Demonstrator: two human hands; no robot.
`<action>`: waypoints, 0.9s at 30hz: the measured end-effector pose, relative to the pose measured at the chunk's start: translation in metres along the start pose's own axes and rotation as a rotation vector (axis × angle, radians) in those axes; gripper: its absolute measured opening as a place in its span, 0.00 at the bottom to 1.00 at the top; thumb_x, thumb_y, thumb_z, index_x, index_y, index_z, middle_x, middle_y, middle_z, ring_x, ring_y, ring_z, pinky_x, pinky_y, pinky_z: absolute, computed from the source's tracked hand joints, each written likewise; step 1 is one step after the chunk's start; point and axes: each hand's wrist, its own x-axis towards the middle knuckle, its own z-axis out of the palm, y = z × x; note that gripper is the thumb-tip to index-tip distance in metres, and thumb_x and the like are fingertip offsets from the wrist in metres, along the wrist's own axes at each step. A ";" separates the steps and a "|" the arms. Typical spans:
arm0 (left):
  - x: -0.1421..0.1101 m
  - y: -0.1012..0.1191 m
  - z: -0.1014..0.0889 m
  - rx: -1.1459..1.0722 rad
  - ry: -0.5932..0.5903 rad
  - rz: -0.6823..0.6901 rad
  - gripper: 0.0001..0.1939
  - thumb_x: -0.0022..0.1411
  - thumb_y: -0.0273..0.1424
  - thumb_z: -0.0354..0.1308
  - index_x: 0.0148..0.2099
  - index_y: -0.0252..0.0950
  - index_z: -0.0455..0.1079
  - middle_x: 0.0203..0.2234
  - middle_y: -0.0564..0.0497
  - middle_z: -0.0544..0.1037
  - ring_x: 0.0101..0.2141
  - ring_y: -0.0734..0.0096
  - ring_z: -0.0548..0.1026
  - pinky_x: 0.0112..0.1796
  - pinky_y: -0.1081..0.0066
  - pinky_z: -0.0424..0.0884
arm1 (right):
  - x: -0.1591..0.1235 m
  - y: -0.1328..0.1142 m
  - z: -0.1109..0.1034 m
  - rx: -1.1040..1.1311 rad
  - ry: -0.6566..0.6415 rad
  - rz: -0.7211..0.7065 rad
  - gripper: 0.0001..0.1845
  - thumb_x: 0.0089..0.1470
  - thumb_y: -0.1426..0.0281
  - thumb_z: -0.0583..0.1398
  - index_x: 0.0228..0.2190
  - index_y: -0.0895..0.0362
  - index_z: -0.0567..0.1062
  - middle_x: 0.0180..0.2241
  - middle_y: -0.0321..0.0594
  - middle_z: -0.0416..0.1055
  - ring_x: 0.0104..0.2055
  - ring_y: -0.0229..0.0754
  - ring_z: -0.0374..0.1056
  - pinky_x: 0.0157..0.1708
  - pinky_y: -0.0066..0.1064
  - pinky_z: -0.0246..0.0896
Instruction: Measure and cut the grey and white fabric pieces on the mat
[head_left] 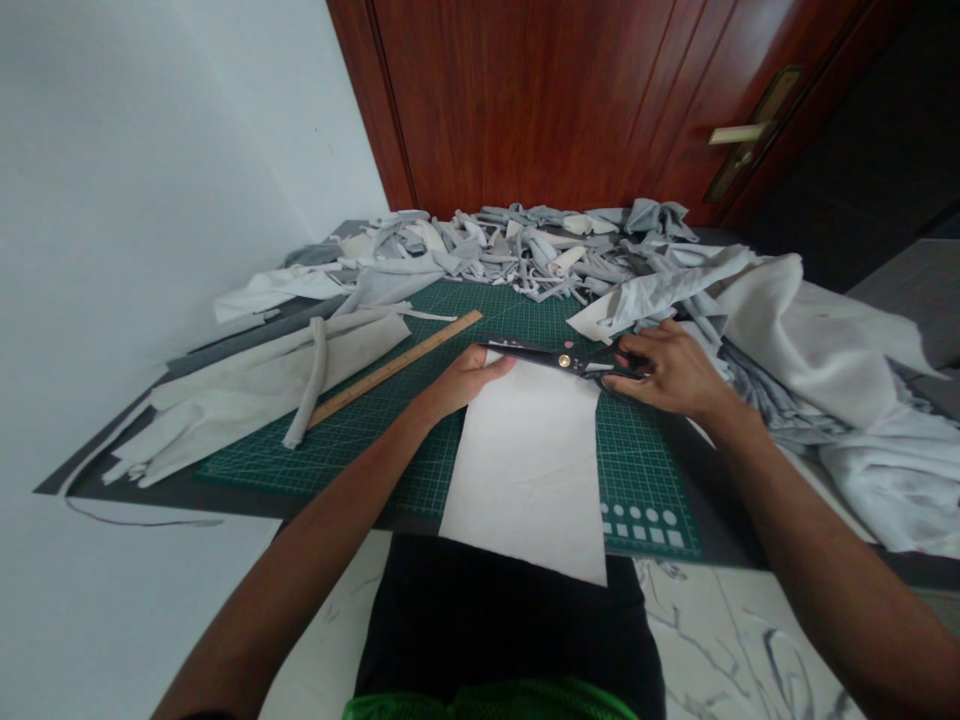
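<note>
Right grip (667, 370) closed on black scissors (559, 358), blades across the top of a light, limp white fabric sheet (525, 470) on the green cutting mat (360, 450); left grip (465, 382) open, pressing flat, cloth best pinned near the blades.

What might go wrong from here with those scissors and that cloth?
The left hand lies very close to the blades of the black scissors in the right hand, so a slip might nick its fingers. The white fabric also runs past the near edge of the green cutting mat, so it might drag and skew the cut.
</note>
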 end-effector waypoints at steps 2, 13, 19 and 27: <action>0.000 0.002 0.001 -0.002 0.005 0.016 0.22 0.62 0.49 0.67 0.45 0.36 0.76 0.32 0.49 0.79 0.40 0.58 0.77 0.41 0.64 0.72 | 0.000 0.001 0.000 0.008 -0.002 0.002 0.20 0.60 0.51 0.60 0.26 0.52 0.69 0.23 0.37 0.69 0.25 0.46 0.64 0.37 0.39 0.54; -0.001 0.003 0.001 -0.016 -0.030 -0.031 0.21 0.61 0.50 0.66 0.39 0.35 0.76 0.31 0.48 0.79 0.35 0.59 0.77 0.36 0.64 0.71 | -0.001 -0.002 -0.001 -0.052 -0.002 0.005 0.16 0.56 0.53 0.61 0.27 0.52 0.69 0.24 0.38 0.71 0.27 0.46 0.65 0.38 0.40 0.52; -0.001 -0.003 -0.003 -0.028 -0.021 -0.092 0.21 0.61 0.50 0.67 0.39 0.35 0.76 0.27 0.48 0.77 0.33 0.56 0.77 0.32 0.63 0.70 | -0.001 -0.003 0.000 -0.072 0.013 0.009 0.17 0.56 0.52 0.61 0.28 0.53 0.71 0.24 0.39 0.70 0.27 0.47 0.64 0.37 0.40 0.52; -0.002 -0.009 -0.006 -0.061 -0.040 -0.128 0.22 0.60 0.51 0.68 0.41 0.36 0.77 0.26 0.47 0.77 0.32 0.53 0.78 0.32 0.60 0.71 | -0.001 0.000 -0.002 -0.038 0.005 -0.002 0.21 0.60 0.49 0.59 0.28 0.53 0.71 0.25 0.39 0.70 0.27 0.46 0.63 0.37 0.40 0.51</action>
